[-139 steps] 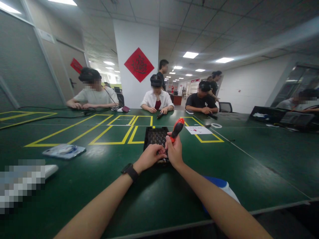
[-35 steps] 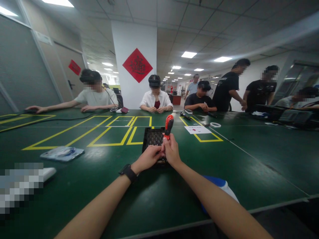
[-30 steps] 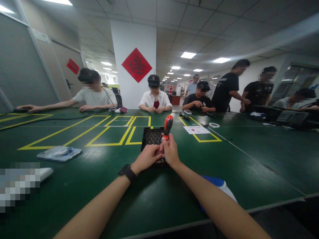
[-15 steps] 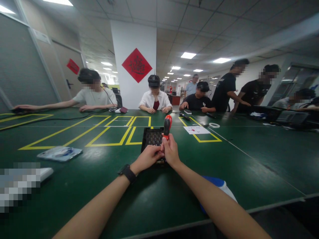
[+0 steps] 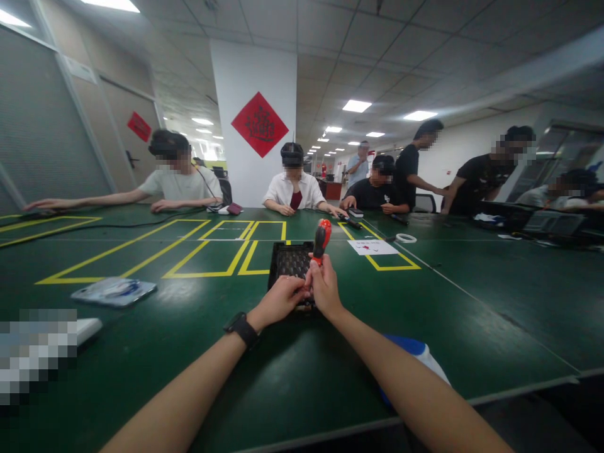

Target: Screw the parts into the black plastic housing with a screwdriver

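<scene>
A screwdriver [image 5: 321,239] with a red and black handle stands nearly upright over a black open case [image 5: 291,259], its handle leaning slightly right. My right hand [image 5: 324,288] is closed round the lower part of the handle. Close against it, my left hand [image 5: 285,296] has its fingers pinched together over the near end of the case. What lies between those fingertips is hidden, and so is the screwdriver's tip. Inside the case a dark, bumpy patterned surface shows.
On the green table [image 5: 198,365] are yellow tape outlines. A clear plastic packet [image 5: 113,291] lies left, a blue and white item [image 5: 415,355] beside my right forearm. A paper sheet [image 5: 372,247] and a white ring [image 5: 406,238] lie farther right. Several people are across the table.
The screwdriver handle has tipped a little to the right; my hands stay almost in place. Across the table, the person in white has stretched an arm sideways, and a standing person has shifted left.
</scene>
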The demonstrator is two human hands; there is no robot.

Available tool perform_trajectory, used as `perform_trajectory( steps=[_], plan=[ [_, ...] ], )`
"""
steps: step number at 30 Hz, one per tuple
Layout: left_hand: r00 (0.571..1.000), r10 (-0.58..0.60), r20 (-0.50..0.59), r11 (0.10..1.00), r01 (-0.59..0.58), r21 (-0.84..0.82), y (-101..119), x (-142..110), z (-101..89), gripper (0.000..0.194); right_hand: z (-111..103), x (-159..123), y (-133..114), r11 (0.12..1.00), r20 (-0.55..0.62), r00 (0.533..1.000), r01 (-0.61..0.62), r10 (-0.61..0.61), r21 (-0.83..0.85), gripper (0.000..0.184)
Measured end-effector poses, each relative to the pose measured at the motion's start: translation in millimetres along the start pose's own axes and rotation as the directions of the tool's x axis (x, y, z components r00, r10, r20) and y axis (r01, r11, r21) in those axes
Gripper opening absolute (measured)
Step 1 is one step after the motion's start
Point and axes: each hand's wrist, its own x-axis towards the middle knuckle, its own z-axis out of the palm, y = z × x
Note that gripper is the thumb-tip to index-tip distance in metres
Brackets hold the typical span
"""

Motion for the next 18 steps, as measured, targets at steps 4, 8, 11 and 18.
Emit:
perform_trajectory(
  steps=[4, 8, 11, 18],
  plan=[
    [1.0, -0.017, 0.014, 0.998, 0.018, -0.064, 2.7, -0.2, -0.6, 0.013, 0.2, 0.6, 0.7, 1.0, 0.001, 1.0, -0.003, 0.003, -0.006, 0.027],
    [0.999, -0.035, 0.002, 0.999, 0.035, -0.039, 0.7, 0.0, 0.5, 0.014, 0.9, -0.9, -3.4, 1.0, 0.006, 1.0, 0.0, 0.0, 0.0, 0.025],
    [0.998, -0.058, 0.014, 0.998, 0.058, 0.003, -2.6, 0.3, 1.7, 0.02, 1.3, -1.8, -5.3, 1.0, 0.012, 1.0, -0.007, 0.007, 0.008, 0.024],
    [0.999, -0.041, 0.017, 0.998, 0.042, -0.057, -0.5, -0.1, -0.1, 0.015, -0.1, -0.4, -2.1, 1.0, 0.035, 0.999, 0.005, -0.005, 0.006, 0.026]
  ],
)
